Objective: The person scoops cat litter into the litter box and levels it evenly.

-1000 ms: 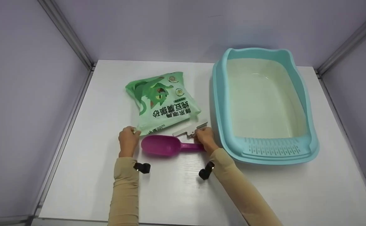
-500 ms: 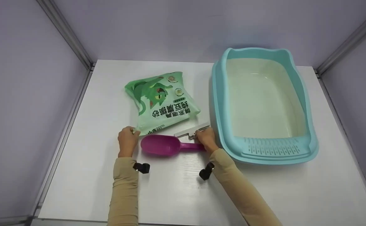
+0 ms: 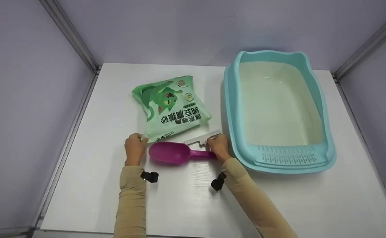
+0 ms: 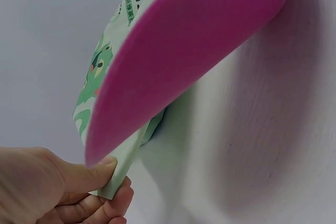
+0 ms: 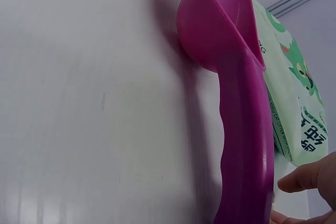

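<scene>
In the head view a green cat-litter bag lies flat, a cat printed on it. My left hand pinches its near left corner; the left wrist view shows thumb and fingers on that pale edge. Between my hands lies a magenta scoop, bowl to the left. My right hand, above the scoop's handle, grips a long light-grey bar, apparently a bag clip, by its notched middle. In the right wrist view the scoop handle hides most of the clip.
A turquoise litter box with a pale inside and a slotted front ledge stands just right of my right hand. Everything rests on a white table. Grey-lilac walls enclose its back and sides.
The clip has shifted slightly to the right and turned in my right hand, so its flat face shows more. Left hand, bag, scoop and litter box stay in place.
</scene>
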Demonstrator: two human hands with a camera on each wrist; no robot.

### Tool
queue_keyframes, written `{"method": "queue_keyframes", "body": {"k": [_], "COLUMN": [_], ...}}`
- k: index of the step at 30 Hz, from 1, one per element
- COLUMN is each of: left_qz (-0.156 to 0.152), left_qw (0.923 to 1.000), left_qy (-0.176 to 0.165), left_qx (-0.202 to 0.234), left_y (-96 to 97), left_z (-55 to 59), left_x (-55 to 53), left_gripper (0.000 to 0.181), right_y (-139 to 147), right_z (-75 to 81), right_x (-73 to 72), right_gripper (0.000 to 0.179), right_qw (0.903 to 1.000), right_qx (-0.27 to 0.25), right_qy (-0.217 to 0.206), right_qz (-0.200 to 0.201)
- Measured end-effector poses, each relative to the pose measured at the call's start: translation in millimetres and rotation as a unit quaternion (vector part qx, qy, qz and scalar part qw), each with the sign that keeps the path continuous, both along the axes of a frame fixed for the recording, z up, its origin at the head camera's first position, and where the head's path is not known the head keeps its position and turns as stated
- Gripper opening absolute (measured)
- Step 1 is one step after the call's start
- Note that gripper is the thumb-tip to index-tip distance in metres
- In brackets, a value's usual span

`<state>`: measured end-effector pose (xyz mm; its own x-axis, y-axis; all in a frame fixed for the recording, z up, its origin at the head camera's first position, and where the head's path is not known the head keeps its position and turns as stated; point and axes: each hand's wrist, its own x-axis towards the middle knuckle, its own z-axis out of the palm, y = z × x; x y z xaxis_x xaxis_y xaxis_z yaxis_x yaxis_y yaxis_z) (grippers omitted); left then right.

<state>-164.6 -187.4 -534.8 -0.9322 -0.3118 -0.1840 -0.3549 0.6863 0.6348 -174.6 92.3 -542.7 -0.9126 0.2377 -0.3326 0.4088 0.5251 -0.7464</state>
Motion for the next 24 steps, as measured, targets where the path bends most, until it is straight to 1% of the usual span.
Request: {"method": "queue_keyframes", "body": {"k": [1,2,6,8,12,14,17,21,24], "left_qz": [-0.001,-0.003,-0.006,-0.009,-0.018,-0.021,-0.021,-0.018,-0.017], "left_qw": [1.0000,1.0000,0.9999,0.9998,0.9998,0.9997,0.9997,0.9995,0.9992], "left_qy": [-0.001,-0.002,-0.014,-0.016,0.002,0.011,0.013,0.010,0.020], "left_qx": [0.000,-0.002,-0.002,-0.002,-0.002,-0.002,0.004,0.024,0.029], "left_y": [-0.2,-0.5,-0.8,-0.4,0.3,0.5,0.9,1.9,3.7], "left_z": [-0.1,-0.2,1.4,2.7,4.9,6.5,10.3,16.4,20.9], "left_x": [-0.2,-0.3,0.0,0.7,3.0,3.7,3.0,0.6,-0.2], "left_gripper": [0.030,0.030,0.031,0.032,0.030,0.029,0.030,0.034,0.034], "right_y": [-1,-1,-6,-7,-9,-10,-11,-14,-15], "right_z": [0.3,0.8,2.8,3.7,4.2,4.5,5.3,7.2,8.7], "right_x": [-0.1,0.1,1.1,2.0,2.7,2.9,2.5,1.9,1.8], "right_gripper": [0.029,0.028,0.013,0.014,0.009,0.009,0.008,0.009,0.011], "right_qw": [0.9999,0.9994,0.9962,0.9939,0.9886,0.9868,0.9867,0.9889,0.9899], "right_qx": [0.015,0.031,0.073,0.087,0.099,0.097,0.089,0.080,0.079], "right_qy": [0.005,0.012,0.047,0.068,0.113,0.128,0.135,0.123,0.115], "right_qz": [0.004,0.008,0.011,0.009,0.011,0.014,0.018,0.022,0.025]}}
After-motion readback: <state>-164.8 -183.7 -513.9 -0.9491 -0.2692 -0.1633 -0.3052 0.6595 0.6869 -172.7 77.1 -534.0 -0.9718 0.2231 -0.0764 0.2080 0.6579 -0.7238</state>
